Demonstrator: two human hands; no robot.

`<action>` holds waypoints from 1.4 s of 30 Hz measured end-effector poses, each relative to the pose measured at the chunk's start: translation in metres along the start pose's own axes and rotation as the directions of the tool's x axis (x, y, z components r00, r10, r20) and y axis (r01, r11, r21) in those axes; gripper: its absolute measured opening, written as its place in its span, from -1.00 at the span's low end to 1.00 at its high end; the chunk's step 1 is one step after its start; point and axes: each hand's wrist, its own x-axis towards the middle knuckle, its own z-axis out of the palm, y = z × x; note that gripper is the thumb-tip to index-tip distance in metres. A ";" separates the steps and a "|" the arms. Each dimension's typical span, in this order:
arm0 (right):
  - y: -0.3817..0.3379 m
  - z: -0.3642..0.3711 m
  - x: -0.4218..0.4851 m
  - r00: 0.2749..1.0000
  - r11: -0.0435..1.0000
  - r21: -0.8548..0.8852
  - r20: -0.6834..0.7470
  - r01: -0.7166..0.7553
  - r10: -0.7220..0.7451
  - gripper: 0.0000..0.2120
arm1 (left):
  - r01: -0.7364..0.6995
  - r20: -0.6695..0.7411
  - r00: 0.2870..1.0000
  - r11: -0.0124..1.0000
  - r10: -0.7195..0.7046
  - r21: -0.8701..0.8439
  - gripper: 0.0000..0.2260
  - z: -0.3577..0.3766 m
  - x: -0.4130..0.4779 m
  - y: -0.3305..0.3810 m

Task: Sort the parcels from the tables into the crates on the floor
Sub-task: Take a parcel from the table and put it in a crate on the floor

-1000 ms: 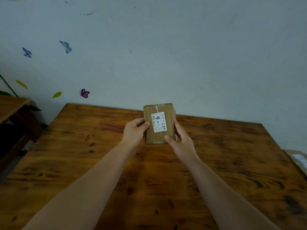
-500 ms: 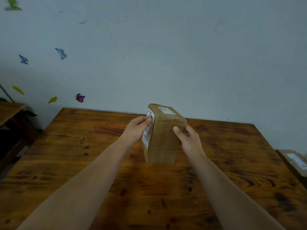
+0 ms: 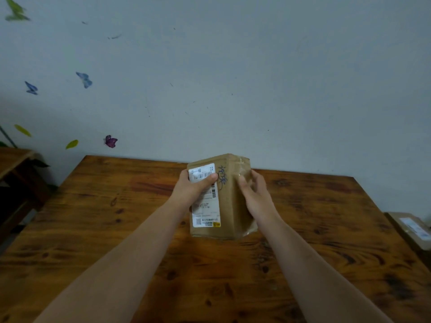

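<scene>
Both bare forearms were stretched forward, converging slightly. The left hand point(image 3: 194, 188) gripped the parcel point(image 3: 229, 206) at its left edge, thumb laid across the front face. The right hand point(image 3: 254, 194) clasped the right side, thumb on the front, fingers curled round behind.

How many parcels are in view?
2. One parcel is gripped by the left hand and right hand over the table; another parcel lies past the table's right edge, cut off by the frame. Others may be hidden.
</scene>
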 end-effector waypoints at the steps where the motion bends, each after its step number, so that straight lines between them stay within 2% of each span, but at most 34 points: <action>1: 0.000 0.002 -0.001 0.998 0.996 -0.082 0.052 -0.023 0.027 -0.20 | 0.000 -0.026 1.000 1.000 0.000 0.005 -0.37 0.000 0.002 -0.001; 3: 0.006 0.006 0.000 0.984 0.982 -0.178 0.149 -0.068 0.096 0.08 | -0.015 -0.063 0.998 0.999 0.018 0.050 -0.39 0.000 0.001 -0.001; 5: 0.012 0.009 0.003 0.976 0.982 -0.157 0.169 -0.109 0.136 0.19 | -0.039 -0.059 0.997 0.995 0.044 0.096 -0.41 0.000 0.000 -0.001; 6: 0.015 0.009 0.004 0.977 0.985 -0.090 0.145 -0.145 0.157 0.14 | -0.046 -0.041 0.998 0.994 0.050 0.097 -0.44 0.000 0.000 -0.002; 9: 0.017 -0.001 0.005 0.982 0.967 0.183 0.095 -0.179 0.163 -0.22 | -0.034 0.028 0.999 0.999 0.033 0.033 -0.56 -0.004 -0.006 -0.001; 12: 0.019 -0.014 0.003 0.977 0.921 0.339 0.147 -0.194 0.152 -0.08 | 0.038 0.158 0.987 0.999 -0.036 -0.010 -0.52 -0.016 -0.010 -0.004; 15: 0.021 -0.021 -0.001 0.979 0.904 0.392 0.177 -0.169 0.106 -0.23 | 0.103 0.326 0.940 0.995 -0.098 0.002 -0.31 -0.025 -0.018 -0.012; 17: 0.023 -0.023 -0.003 0.978 0.904 0.402 0.193 -0.148 0.075 -0.29 | 0.105 0.386 0.919 0.994 -0.084 -0.033 -0.17 -0.026 -0.023 -0.016; 20: 0.027 -0.024 -0.007 0.975 0.895 0.419 0.210 -0.155 0.071 -0.35 | 0.083 0.370 0.928 0.994 -0.049 -0.076 -0.06 -0.024 -0.025 -0.020; 24: 0.040 -0.029 -0.016 0.965 0.895 0.400 0.242 -0.197 0.105 -0.32 | 0.088 0.327 0.944 0.989 -0.044 -0.119 -0.07 -0.025 -0.026 -0.029; 28: 0.053 -0.034 -0.036 0.959 0.898 0.386 0.261 -0.211 0.113 -0.35 | 0.105 0.361 0.931 0.989 -0.060 -0.106 -0.12 -0.024 -0.033 -0.041; 32: 0.070 -0.040 -0.051 0.982 0.866 0.470 0.153 -0.173 0.113 -0.38 | 0.151 0.438 0.895 0.982 -0.088 -0.110 -0.10 -0.011 -0.037 -0.052; 35: 0.077 -0.054 -0.057 0.987 0.879 0.449 0.082 -0.158 0.136 -0.44 | 0.143 0.449 0.890 0.985 -0.085 -0.097 -0.06 0.004 -0.038 -0.049; 38: 0.077 -0.079 -0.063 0.987 0.917 0.367 0.096 -0.158 0.131 -0.50 | 0.082 0.448 0.893 0.996 -0.052 -0.047 -0.18 0.016 -0.039 -0.035; 42: 0.069 -0.127 -0.076 0.986 0.960 0.244 0.125 -0.137 0.109 -0.48 | 0.014 0.546 0.835 0.995 -0.066 0.100 -0.40 0.043 -0.058 -0.010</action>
